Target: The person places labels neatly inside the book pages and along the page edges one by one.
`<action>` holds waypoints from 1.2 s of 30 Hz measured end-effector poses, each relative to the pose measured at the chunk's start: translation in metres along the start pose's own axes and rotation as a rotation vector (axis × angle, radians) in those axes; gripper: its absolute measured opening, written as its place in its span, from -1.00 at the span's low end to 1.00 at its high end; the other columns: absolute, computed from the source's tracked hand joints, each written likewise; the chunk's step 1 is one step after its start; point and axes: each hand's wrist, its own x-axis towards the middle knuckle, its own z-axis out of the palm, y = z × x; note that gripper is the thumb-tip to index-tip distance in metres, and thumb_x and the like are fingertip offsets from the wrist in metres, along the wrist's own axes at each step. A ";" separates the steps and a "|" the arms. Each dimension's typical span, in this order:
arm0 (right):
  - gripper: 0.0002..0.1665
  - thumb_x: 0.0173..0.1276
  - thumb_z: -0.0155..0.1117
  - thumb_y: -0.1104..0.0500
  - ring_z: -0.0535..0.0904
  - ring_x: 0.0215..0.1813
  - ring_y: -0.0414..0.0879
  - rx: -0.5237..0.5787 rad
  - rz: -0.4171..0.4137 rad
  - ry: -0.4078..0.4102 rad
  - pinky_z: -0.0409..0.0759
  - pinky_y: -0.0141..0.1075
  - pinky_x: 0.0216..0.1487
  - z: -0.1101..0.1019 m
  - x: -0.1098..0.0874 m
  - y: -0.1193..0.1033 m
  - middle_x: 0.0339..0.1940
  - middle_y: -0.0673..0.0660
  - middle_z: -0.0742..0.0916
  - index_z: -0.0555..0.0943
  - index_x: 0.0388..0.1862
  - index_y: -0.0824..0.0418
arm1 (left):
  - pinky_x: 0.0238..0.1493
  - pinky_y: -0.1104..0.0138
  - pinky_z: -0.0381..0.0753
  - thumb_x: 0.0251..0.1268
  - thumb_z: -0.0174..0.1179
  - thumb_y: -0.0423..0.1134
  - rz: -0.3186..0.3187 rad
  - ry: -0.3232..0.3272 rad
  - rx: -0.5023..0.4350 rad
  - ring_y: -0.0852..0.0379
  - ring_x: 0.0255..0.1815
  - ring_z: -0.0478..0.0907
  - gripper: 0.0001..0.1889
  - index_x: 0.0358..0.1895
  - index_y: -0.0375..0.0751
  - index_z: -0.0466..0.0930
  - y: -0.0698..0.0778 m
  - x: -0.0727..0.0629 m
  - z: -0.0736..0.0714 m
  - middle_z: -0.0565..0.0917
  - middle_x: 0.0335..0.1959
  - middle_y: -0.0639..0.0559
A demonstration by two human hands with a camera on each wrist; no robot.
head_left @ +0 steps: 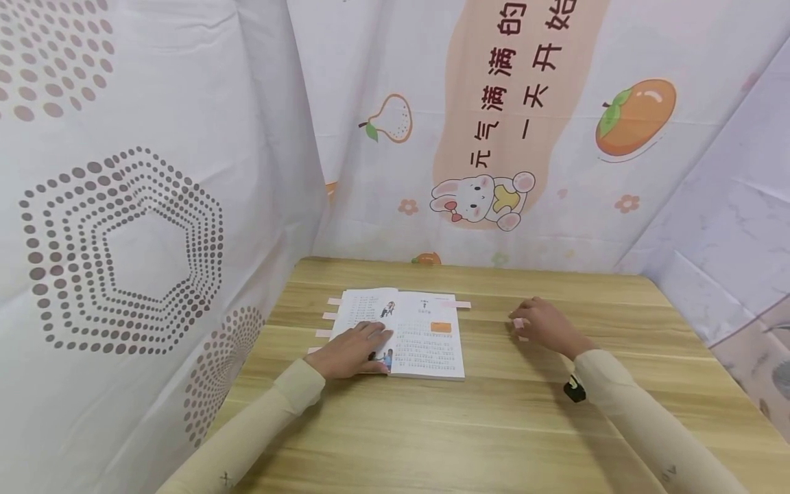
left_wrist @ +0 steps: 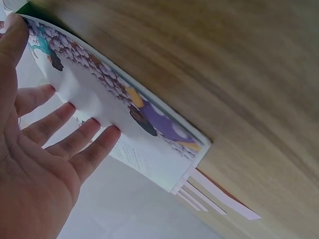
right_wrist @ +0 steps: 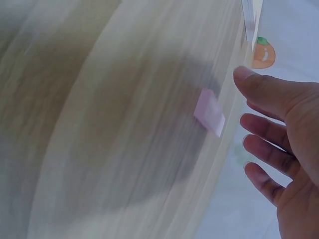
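We see the book (head_left: 426,353) lying spread on the left part of the tbl (head_left: 401,432), text + pics on its pgs. Our L hand (head_left: 352,352) rests on the left pg, fingers spread & relaxed. Pink tabs (head_left: 330,316) jut from the book's left edge; another pink tab (head_left: 459,304) sticks out at its far right corner. Our R hand (head_left: 544,326), fingers loosely bent, is over to the right, next to a small pink pad (right_wrist: 209,113) on the tbl, w/ a gap between them in the R wrist view.
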 end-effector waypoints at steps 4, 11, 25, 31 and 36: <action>-0.67 0.05 0.68 0.26 0.65 -0.19 0.17 -0.010 -0.048 0.024 0.65 0.05 -0.12 0.002 -0.004 0.004 -0.24 0.26 0.77 0.79 -0.22 0.37 | 0.37 -0.04 0.43 0.45 0.14 0.26 -0.003 -0.006 0.024 -0.21 0.48 0.32 -0.18 0.55 -0.25 0.29 -0.002 0.000 0.002 0.37 0.48 -0.26; -0.76 -0.06 0.68 0.33 0.66 -0.27 0.10 -0.049 -0.158 0.082 0.65 -0.01 -0.18 0.009 -0.010 0.014 -0.36 0.19 0.76 0.79 -0.37 0.31 | 0.34 0.00 0.47 0.44 0.13 0.30 0.013 0.008 0.054 -0.21 0.45 0.36 -0.14 0.53 -0.33 0.30 -0.004 0.001 0.004 0.40 0.45 -0.28; -0.82 0.03 0.58 0.39 0.69 -0.22 0.12 -0.035 -0.109 0.032 0.67 -0.01 -0.14 0.015 -0.019 0.021 -0.31 0.15 0.76 0.80 -0.34 0.26 | 0.38 -0.01 0.42 0.42 0.15 0.27 -0.001 -0.010 0.009 -0.21 0.47 0.34 -0.13 0.53 -0.35 0.30 -0.002 0.000 0.001 0.39 0.46 -0.28; -0.84 0.09 0.61 0.37 0.69 -0.21 0.10 0.023 -0.092 -0.009 0.69 -0.04 -0.14 0.007 -0.018 0.018 -0.28 0.18 0.76 0.81 -0.32 0.29 | 0.39 0.01 0.41 0.40 0.15 0.30 -0.016 -0.016 0.016 -0.18 0.46 0.34 -0.12 0.53 -0.33 0.30 -0.003 0.001 0.003 0.39 0.47 -0.25; -0.87 0.15 0.55 0.41 0.68 -0.18 0.11 0.046 -0.089 -0.028 0.68 -0.01 -0.10 0.002 -0.018 0.017 -0.25 0.19 0.77 0.82 -0.30 0.31 | 0.36 0.00 0.44 0.40 0.15 0.31 -0.016 -0.012 0.027 -0.20 0.45 0.35 -0.12 0.53 -0.32 0.31 -0.004 0.001 0.003 0.38 0.47 -0.27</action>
